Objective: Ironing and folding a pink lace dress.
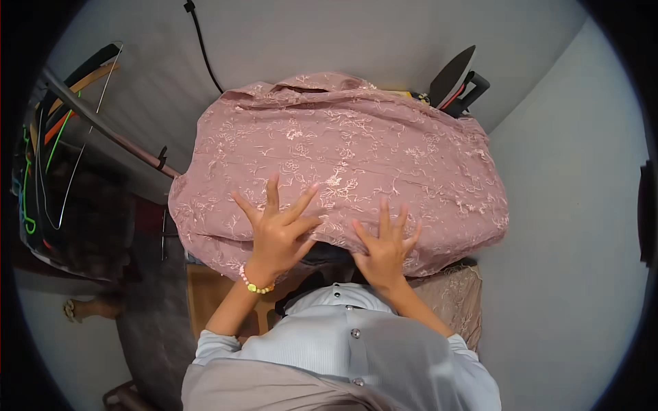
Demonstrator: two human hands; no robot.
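Observation:
A pink fabric with pale floral embroidery (318, 149) is spread over a raised surface in front of me, with loose folds along its far side. My left hand (280, 231), with a beaded bracelet at the wrist, rests on the near part of the cloth, fingers spread. To its right my right hand (383, 249) lies at the near edge of the fabric, its fingers apart too. Neither hand grips anything. An electric iron (457, 85) stands upright on its heel at the far right corner, its soleplate turned to the left.
Several clothes hangers (82, 82) and dark garments hang from a metal rail (113, 133) at the left. A black cable (203, 46) runs along the far wall. Beige embroidered cloth (457, 298) lies at the near right. A wall (570, 169) bounds the right side.

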